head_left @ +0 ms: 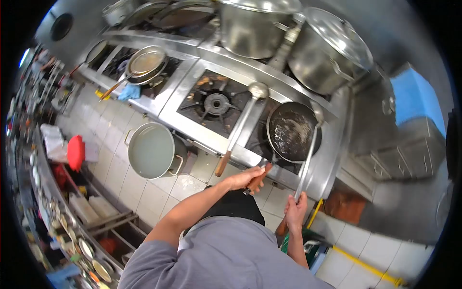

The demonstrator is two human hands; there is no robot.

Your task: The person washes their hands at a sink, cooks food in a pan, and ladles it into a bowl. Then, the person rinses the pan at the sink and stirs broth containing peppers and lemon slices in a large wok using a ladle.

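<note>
My left hand (244,180) is closed around the wooden handle (260,177) of a dark wok (277,139). The wok sits over the right-hand burner, with shiny liquid and some foam in its bottom. In my right hand (295,210) is the long metal shaft of a ladle (306,164), its wooden end hanging below the fist. That ladle's head lies at the wok's far right rim; whether it touches the rim I cannot tell. Left of the wok, a second ladle (240,125) rests across the stove, its wooden grip jutting past the front edge.
Large lidded pots (260,31) stand behind the burners. A bare burner (216,103) is left of the second ladle. Farther left are a stacked strainer (146,60) and a blue cloth (130,92). A big pot of cloudy liquid (153,149) stands by the stove front.
</note>
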